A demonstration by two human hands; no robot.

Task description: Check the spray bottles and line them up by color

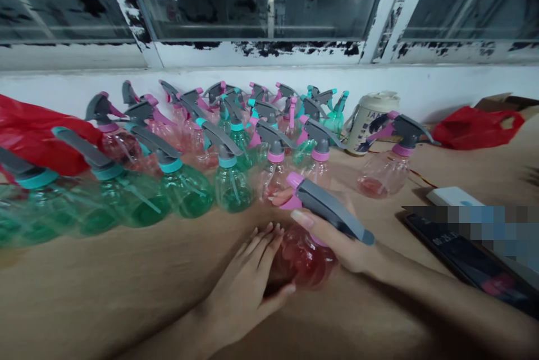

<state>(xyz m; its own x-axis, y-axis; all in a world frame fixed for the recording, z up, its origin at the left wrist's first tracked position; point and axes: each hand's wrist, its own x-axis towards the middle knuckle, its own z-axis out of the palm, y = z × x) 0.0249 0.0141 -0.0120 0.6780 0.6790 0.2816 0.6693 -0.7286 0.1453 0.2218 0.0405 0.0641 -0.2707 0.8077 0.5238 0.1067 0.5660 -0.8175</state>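
A clear red spray bottle [309, 261] stands on the table in front of me, slightly blurred, with a pink collar and a grey-and-pink trigger head [326, 205]. My right hand [337, 236] is wrapped around its neck, just under the head, with fingertips near the pink trigger. My left hand [248, 276] lies with fingers stretched out and thumb apart at the bottle's left side; whether it presses on the bottle I cannot tell. Beyond the hands, green spray bottles [187, 191] with turquoise collars form a front row, beside pink-collared ones [275, 174].
More spray bottles crowd back toward the wall. One pink-collared bottle [385, 172] stands apart at right, near a white printed canister [373, 124]. Red plastic bags [475, 127] lie at both sides. A phone [458, 256] and a white box [455, 197] lie at right.
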